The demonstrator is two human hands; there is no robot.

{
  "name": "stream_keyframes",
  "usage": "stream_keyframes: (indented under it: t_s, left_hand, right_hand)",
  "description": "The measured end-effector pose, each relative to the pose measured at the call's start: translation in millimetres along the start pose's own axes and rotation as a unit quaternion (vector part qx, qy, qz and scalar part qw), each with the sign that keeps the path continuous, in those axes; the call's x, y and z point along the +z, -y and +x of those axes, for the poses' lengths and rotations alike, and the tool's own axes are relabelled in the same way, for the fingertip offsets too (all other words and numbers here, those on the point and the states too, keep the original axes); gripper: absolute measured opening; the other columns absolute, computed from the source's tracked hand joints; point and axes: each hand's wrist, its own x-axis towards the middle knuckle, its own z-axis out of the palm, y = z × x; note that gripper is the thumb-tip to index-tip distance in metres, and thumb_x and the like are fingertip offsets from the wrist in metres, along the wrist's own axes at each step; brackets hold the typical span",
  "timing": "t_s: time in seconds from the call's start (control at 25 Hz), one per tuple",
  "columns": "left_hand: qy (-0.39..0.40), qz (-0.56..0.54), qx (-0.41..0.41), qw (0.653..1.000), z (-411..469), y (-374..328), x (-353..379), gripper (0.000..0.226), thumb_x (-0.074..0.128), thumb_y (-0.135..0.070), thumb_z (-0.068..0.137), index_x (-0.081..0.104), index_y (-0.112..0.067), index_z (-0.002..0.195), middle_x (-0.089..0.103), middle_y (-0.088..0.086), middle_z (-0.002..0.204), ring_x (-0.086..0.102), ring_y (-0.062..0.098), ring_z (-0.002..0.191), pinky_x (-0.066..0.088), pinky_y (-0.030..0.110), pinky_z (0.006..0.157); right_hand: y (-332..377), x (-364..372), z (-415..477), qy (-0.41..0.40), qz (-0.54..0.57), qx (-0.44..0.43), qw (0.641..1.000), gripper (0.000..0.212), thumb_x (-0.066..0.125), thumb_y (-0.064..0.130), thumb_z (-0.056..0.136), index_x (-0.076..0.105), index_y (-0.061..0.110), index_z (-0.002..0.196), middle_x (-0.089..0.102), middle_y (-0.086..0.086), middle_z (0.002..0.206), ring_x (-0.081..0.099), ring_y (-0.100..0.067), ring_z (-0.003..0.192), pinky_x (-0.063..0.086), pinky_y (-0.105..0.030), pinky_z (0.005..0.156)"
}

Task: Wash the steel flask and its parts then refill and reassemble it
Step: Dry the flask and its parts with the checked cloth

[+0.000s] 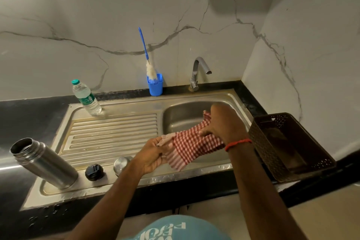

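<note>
Over sink basin: checked cloth, stretched between left hand and right hand, each gripping an end, seemingly drying off. Steel flask, open-mouthed on drainboard, probably airing.

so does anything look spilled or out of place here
Nothing serious. Water drops lie on the black counter in front of the drainboard. The steel flask stands open, its black cap and steel lid loose beside it, which fits washing. The left hand and right hand grip the checked cloth.

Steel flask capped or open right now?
Open: the steel flask shows a bare threaded mouth; its black lid sits apart beside it on the drainboard.
</note>
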Motion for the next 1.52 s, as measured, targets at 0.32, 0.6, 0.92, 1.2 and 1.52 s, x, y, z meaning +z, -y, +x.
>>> stream_keyframes:
  t_s: [0.32, 0.6, 0.92, 1.2, 1.52]
  left_hand:
    - [-0.097, -0.076, 0.059, 0.991, 10, 4, 3, 0.025, 0.059, -0.015, 0.100, 0.072, -0.004, 0.118, 0.072, 0.022, 0.117, 0.072, 0.030, 0.097, 0.062, 0.040, 0.080]
    - [-0.079, -0.217, 0.060, 0.971, 16, -1, 17, 0.054, 0.057, -0.043, 0.094, 0.064, -0.002, 0.128, 0.068, 0.022, 0.127, 0.070, 0.031, 0.107, 0.063, 0.044, 0.084]
    - [0.009, -0.147, 0.093, 0.985, 16, 1, 10, 0.043, 0.073, -0.006, 0.085, 0.059, -0.002, 0.126, 0.069, 0.019, 0.114, 0.072, 0.027, 0.093, 0.064, 0.040, 0.077]
    - [-0.169, -0.119, 0.019, 0.978, 21, 0, 19, 0.019, 0.069, -0.010, 0.094, 0.073, -0.002, 0.111, 0.077, 0.017, 0.104, 0.076, 0.028, 0.088, 0.063, 0.046, 0.080]
    - [-0.121, -0.098, 0.021, 0.987, 15, -32, 41, 0.009, 0.064, -0.010, 0.097, 0.072, -0.007, 0.095, 0.073, 0.008, 0.082, 0.071, 0.020, 0.071, 0.063, 0.035, 0.066]
  right_hand:
    - [-25, 25, 9, -0.110, 0.235, -0.105, 0.960, 0.019, 0.074, 0.021, 0.087, 0.067, 0.022, 0.105, 0.060, 0.019, 0.094, 0.054, 0.006, 0.087, 0.044, -0.016, 0.083]
    - [-13, 38, 7, -0.272, 0.281, -0.290, 0.873, 0.023, 0.055, 0.023, 0.100, 0.060, 0.026, 0.121, 0.067, 0.014, 0.109, 0.061, 0.001, 0.101, 0.049, -0.010, 0.088]
    - [-25, 34, 14, -0.288, 0.194, -0.242, 0.906, 0.036, 0.042, 0.035, 0.103, 0.059, 0.020, 0.132, 0.073, 0.000, 0.106, 0.068, -0.010, 0.090, 0.055, -0.019, 0.083]
    - [-43, 69, 28, -0.249, 0.091, -0.066, 0.962, 0.040, 0.047, 0.036, 0.104, 0.058, 0.014, 0.136, 0.073, -0.007, 0.110, 0.070, -0.022, 0.101, 0.057, -0.034, 0.088]
    - [5, 72, 26, -0.322, 0.085, -0.095, 0.938, 0.028, 0.049, 0.038, 0.104, 0.068, 0.019, 0.113, 0.068, 0.005, 0.070, 0.051, -0.003, 0.054, 0.040, -0.013, 0.050]
